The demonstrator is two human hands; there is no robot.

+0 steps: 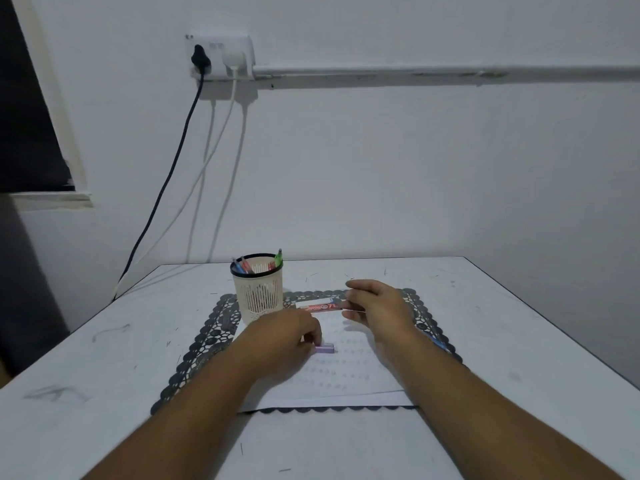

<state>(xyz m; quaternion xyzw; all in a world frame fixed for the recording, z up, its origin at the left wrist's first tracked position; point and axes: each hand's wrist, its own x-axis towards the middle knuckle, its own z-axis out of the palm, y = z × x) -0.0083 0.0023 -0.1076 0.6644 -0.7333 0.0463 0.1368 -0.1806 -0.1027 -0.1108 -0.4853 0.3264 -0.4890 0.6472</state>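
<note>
My right hand pinches one end of a red pen and holds it level just above a white sheet of paper. Lower and to the left, my left hand has its fingers curled down on a small purple eraser-like block lying on the paper. The paper lies on a dark lace-edged mat. Just beyond my left hand, a cream mesh pen cup stands with several pens in it.
The white table ends against a white wall. A blue pen peeks out beside my right forearm on the mat. Black and white cables hang from a wall socket down behind the table's far left corner.
</note>
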